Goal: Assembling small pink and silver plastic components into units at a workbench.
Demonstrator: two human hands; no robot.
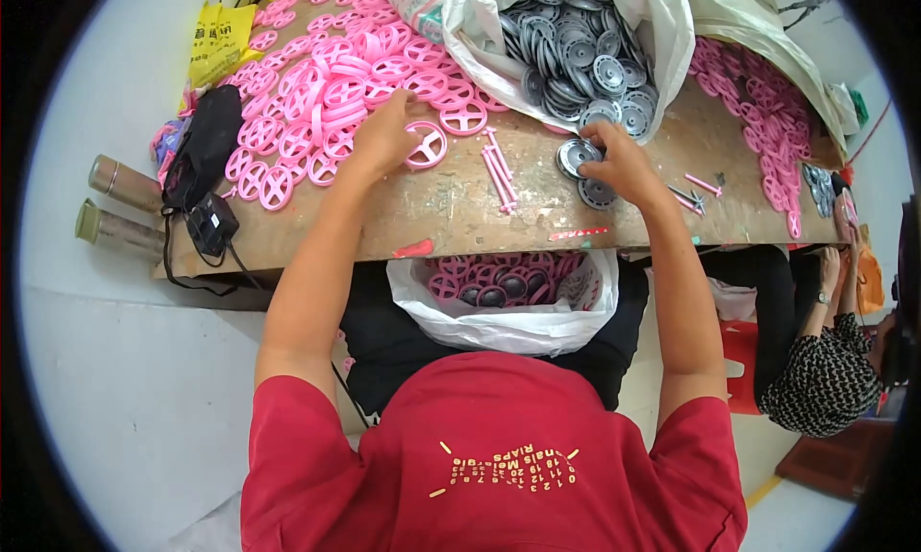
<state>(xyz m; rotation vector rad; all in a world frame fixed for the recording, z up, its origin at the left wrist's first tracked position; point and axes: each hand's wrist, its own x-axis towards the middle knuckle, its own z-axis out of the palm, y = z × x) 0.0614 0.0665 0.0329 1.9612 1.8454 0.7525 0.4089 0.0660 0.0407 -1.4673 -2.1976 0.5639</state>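
My left hand (387, 138) is at the front edge of a heap of pink plastic spoked wheels (345, 87). Its fingers are curled at the rim of one pink wheel (427, 146), which stands a little apart from the heap; the fingertips are partly hidden. Over to the right, my right hand (622, 164) pinches a round grey wheel disc (575, 158) between thumb and fingers. Another grey disc (597, 194) lies on the table just below it. Between my hands lie several pink pins (500, 173).
A white sack (470, 34) spills grey discs (576, 48) at the back. An open white bag (508, 333) of pink and dark parts sits at my lap. Small rods (689, 199) and more pink parts (767, 135) lie right. Flasks (125, 183) stand left; a co-worker (827, 370) sits right.
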